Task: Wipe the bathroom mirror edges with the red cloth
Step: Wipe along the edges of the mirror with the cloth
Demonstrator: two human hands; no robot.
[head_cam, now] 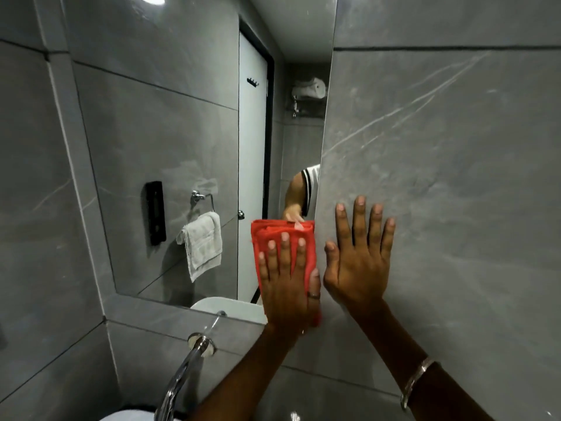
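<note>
The left hand [288, 287] is pressing the red cloth [282, 238], fingers straight, against the mirror [182, 132] edge; at its three o'clock the right hand [358, 262] is resting splayed on the wall [455, 147].

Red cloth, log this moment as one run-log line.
left hand: presses red cloth flat on mirror, right edge | right hand: flat on wall tile

A bathroom, small and tiled. Large grey stone-look tiles [440, 147] cover the walls around a frameless mirror [170, 132]. Below it a chrome spout [182, 372] juts from the wall over a white basin [124, 417]. Reflected in the glass are a towel ring [202, 199] with a white hand towel [204, 244] and a pale door [252, 177].
</note>
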